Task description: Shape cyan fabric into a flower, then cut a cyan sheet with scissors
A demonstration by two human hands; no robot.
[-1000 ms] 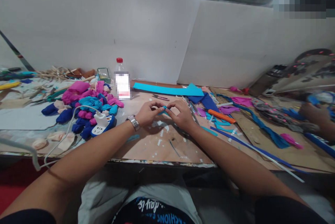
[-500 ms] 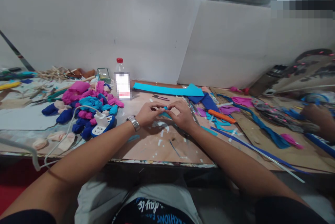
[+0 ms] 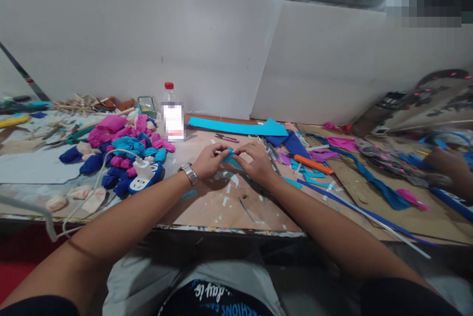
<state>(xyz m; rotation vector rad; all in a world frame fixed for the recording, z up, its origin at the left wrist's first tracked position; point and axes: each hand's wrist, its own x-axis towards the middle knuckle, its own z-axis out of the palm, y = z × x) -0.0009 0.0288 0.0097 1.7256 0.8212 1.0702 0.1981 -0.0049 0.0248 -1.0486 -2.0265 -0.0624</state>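
Observation:
Over the middle of the table, my left hand (image 3: 210,160) pinches a small piece of light-blue crepe paper (image 3: 230,153) between thumb and fingers. My right hand (image 3: 255,160) closes its thumb and forefinger on the other side of the same piece. The fingers hide part of the paper, so its full shape cannot be made out. Behind my hands lie small thread snips (image 3: 226,138) and a long light-blue paper strip (image 3: 229,125). An orange utility knife (image 3: 313,164) rests to the right among blue and purple scraps.
Pink, blue and cream crepe-paper bundles (image 3: 111,131) crowd the left, beside a white power strip (image 3: 146,178) with its cable. A red-capped bottle (image 3: 169,94) stands behind. At the right are cardboard (image 3: 364,193) and another person's hand (image 3: 447,163). White boards (image 3: 148,35) close off the back.
The blue piece between my fingers has shifted slightly left and shows more of itself. My right fingertips have moved a little in their pinch; both arms stay nearly in place.

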